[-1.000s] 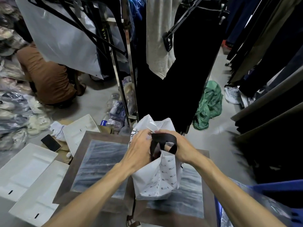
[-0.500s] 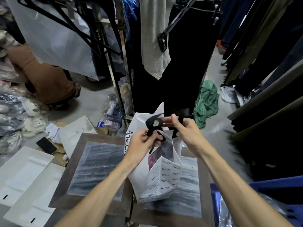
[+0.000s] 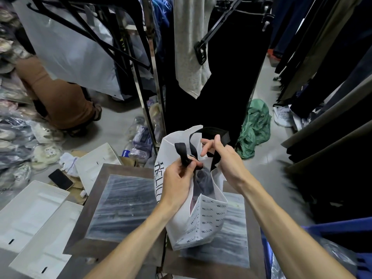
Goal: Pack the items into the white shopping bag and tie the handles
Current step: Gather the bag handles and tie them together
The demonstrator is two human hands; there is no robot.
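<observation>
A: While the white shopping bag is standing at the lower centre of the frame on the grey-topped tables, we are working its black handles above its open mouth.

B: Our left hand is pinching one handle's folded end between thumb and curled fingers.

A: And our right hand is gripping the other handle's loop, the forefinger and middle finger sticking out loose toward the left.

B: Dark cloth is showing inside the bag

Dark contents inside the white bag, perhaps clothing, stay indistinct.
</observation>
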